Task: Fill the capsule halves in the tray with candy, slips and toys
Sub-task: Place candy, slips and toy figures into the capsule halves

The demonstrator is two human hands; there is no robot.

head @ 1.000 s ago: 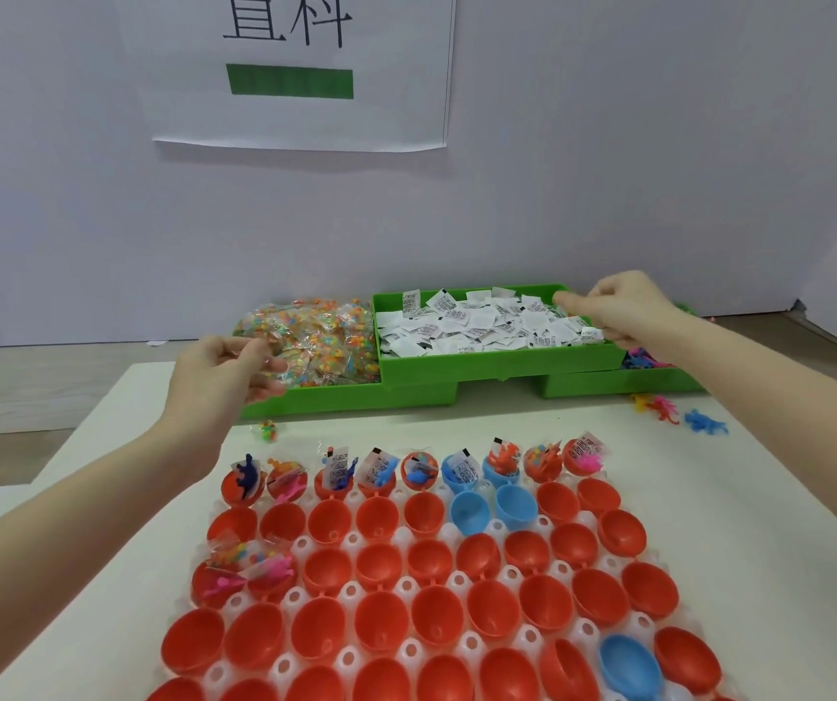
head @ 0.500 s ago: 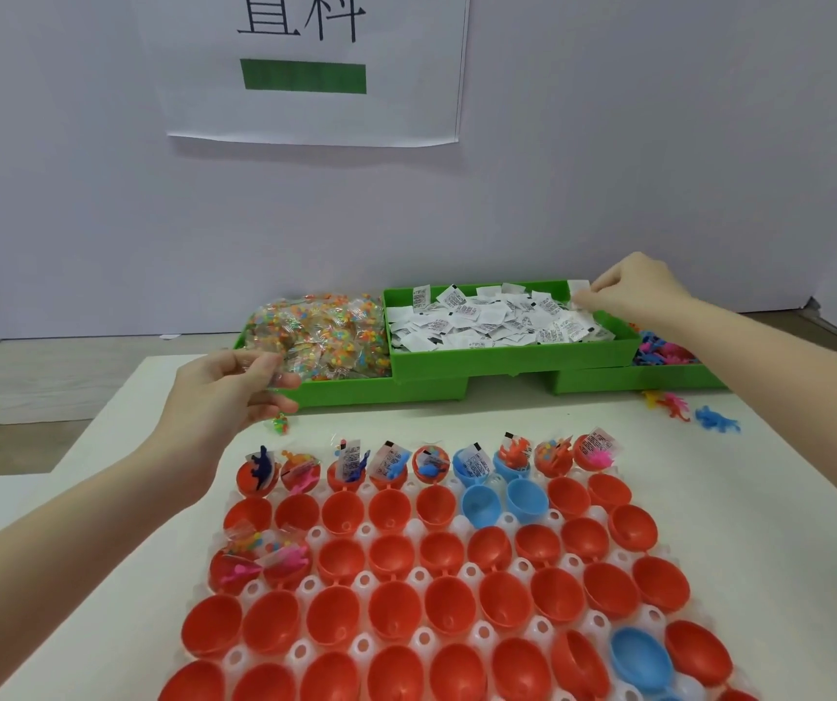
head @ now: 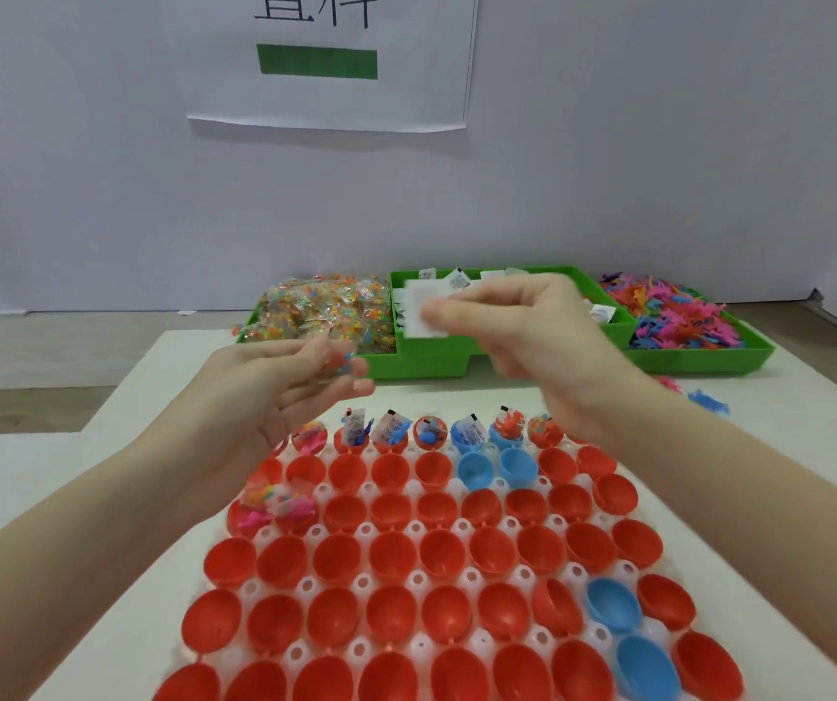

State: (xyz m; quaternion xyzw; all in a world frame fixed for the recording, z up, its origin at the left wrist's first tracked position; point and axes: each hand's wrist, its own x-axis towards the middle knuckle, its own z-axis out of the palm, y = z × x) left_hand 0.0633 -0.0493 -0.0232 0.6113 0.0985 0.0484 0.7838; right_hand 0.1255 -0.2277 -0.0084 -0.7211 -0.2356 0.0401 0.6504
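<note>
My left hand (head: pixel 275 392): palm up above the far left corner of the tray, fingers curled round a small wrapped candy (head: pixel 340 360) pinched at the fingertips
My right hand (head: pixel 522 331): raised in front of the middle bin, thumb and fingers pinching a white paper slip (head: pixel 419 308); the picture is blurred here, so I cannot tell whether it is one slip or more
Slip against candy: the slip sits above and just to the right of the candy, the two hands near each other but apart
Tray (head: pixel 363 581): white, on the table right below my hands, its cups holding red capsule halves (head: pixel 391 554) and a few blue ones (head: pixel 611 604)
Filled halves: the far row (head: pixel 429 432) holds toys and slips; two halves on the left edge (head: pixel 275 508) hold candy and pink toys
Candy bin (head: pixel 325 313): green, left, heaped with wrapped candy, just beyond my left hand
Slip bin (head: pixel 603 316): green, middle, behind my right hand
Toy bin (head: pixel 679 321): green, right, full of coloured plastic toys; a few loose toys (head: pixel 707 399) lie on the table in front of it
</note>
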